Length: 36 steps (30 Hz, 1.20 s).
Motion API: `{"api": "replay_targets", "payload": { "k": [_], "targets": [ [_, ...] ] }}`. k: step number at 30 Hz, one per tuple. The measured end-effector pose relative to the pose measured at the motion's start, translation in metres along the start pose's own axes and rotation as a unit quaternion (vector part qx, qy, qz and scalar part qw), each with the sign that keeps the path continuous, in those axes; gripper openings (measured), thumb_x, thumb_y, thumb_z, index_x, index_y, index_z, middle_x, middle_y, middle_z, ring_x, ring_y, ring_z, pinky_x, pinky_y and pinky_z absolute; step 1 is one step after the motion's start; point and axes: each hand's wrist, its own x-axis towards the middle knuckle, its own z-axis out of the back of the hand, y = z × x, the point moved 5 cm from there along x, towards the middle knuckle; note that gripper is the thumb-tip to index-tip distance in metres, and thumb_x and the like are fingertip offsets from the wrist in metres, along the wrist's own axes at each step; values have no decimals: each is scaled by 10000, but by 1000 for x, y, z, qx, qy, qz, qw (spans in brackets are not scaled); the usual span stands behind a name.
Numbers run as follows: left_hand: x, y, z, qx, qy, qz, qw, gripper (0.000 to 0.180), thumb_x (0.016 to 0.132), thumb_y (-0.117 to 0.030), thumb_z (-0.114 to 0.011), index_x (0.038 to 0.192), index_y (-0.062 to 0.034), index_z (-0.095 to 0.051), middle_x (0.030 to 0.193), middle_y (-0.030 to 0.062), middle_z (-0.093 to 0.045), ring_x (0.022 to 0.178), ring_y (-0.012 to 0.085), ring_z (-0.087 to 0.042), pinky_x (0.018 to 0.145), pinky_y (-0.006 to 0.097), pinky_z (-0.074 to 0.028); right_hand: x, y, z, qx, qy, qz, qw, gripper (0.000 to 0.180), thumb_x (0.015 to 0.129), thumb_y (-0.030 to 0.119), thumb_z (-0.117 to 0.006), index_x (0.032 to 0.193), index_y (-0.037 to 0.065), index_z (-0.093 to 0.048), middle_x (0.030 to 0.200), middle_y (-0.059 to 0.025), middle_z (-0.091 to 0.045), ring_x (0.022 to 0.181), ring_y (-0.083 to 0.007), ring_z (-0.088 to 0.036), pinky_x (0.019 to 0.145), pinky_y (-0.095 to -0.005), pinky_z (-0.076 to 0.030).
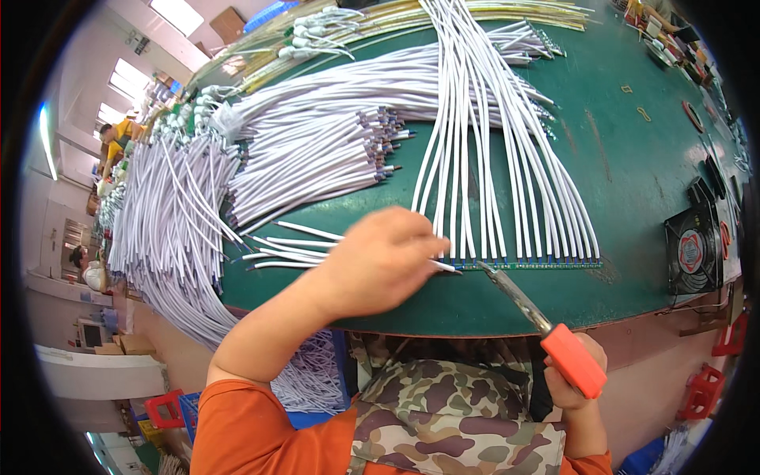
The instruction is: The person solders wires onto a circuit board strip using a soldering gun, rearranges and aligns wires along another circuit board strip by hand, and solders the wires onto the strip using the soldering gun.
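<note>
My left hand [380, 261], slightly blurred, is closed around a white cable [446, 267], whose stripped end pokes out past the fingers close to a narrow green circuit board strip [546, 264]. A row of white cables [507, 174] runs away from that strip, their blue wire ends along it. My right hand [575, 380] grips a soldering iron [571, 360] by its red handle; the tip reaches the strip just right of my left fingers. Several loose white cables [289, 251] lie beside my left wrist, partly hidden by the forearm.
Bundles of cut white cables [317, 158] cover the left of the green table [633, 158], with a thick bunch [170, 214] hanging over its edge. A black fan [690, 249] stands at the right. Below the table is a blue bin [342, 372]. A person in yellow [121, 136] is far left.
</note>
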Motion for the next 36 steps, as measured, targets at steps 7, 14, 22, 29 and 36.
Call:
{"api": "replay_targets", "payload": {
  "k": [7, 14, 22, 29, 36],
  "targets": [
    [-5, 107, 52, 159, -87, 163, 970, 212, 855, -109, -743, 1047, -25, -709, 1009, 146, -653, 948, 357, -637, 831, 419, -517, -17, -17, 4, -23, 65, 46, 997, 482, 864, 230, -736, 1256, -11, -591, 1077, -128, -683, 782, -314, -702, 688, -413, -585],
    [-5, 115, 33, 167, -94, 159, 968, 173, 842, -101, -756, 986, -26, -697, 946, 127, -637, 906, 346, -624, 808, 424, -503, -19, -15, 4, -31, 60, 71, 995, 504, 845, 222, -741, 1266, -10, -587, 1081, -125, -670, 809, -321, -704, 698, -415, -586],
    [-3, 93, 48, 67, -105, 136, 983, 151, 865, -39, -732, 1011, -53, -697, 909, 122, -644, 855, 336, -637, 728, 403, -517, -19, -15, 9, -10, 54, 60, 997, 521, 840, 232, -748, 1272, -10, -587, 1078, -131, -670, 810, -324, -702, 696, -421, -585],
    [19, 30, 36, -157, -26, 71, 985, 384, 859, 39, -742, 1222, -80, -704, 880, 30, -562, 781, 172, -540, 705, 289, -447, -8, 1, 6, -29, 1, 68, 997, 288, 807, 150, -740, 1046, 35, -630, 917, -89, -664, 705, -278, -670, 633, -378, -541],
    [23, 20, 11, -228, 50, 84, 969, 320, 873, 8, -722, 1175, -98, -719, 874, 44, -511, 833, 204, -537, 751, 319, -452, -2, 8, 9, -33, -45, 27, 998, 73, 804, 141, -711, 828, 89, -666, 741, -33, -654, 649, -241, -646, 595, -345, -499]
  ]
}}
